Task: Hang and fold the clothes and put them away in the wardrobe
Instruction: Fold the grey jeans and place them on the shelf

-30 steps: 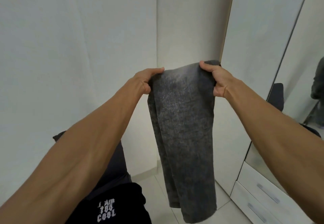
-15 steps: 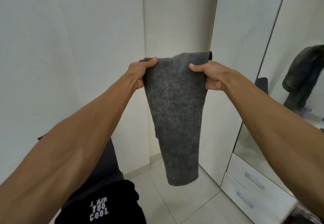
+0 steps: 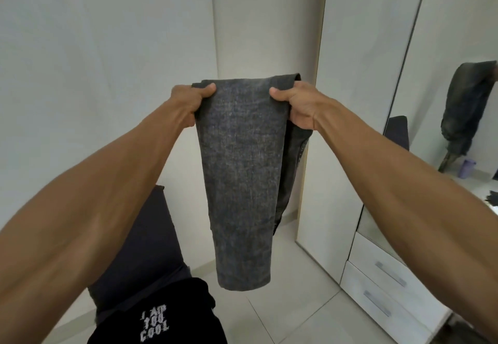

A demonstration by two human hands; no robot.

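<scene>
Left hand (image 3: 192, 101) and right hand (image 3: 295, 106) each pinch a top corner of the grey jeans (image 3: 242, 182), held up just left of the wardrobe (image 3: 358, 101). Jeans hang shorter than a second ago, now doubled over; probably one more fold before shelving.

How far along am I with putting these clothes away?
Done: the grey trousers look doubled over at the top. In hand: the left hand and right hand each have a grip on that top fold, holding them in the air. Left: they are not yet in the wardrobe, whose drawers are closed, and a black printed garment lies bunched on the dark seat.
</scene>
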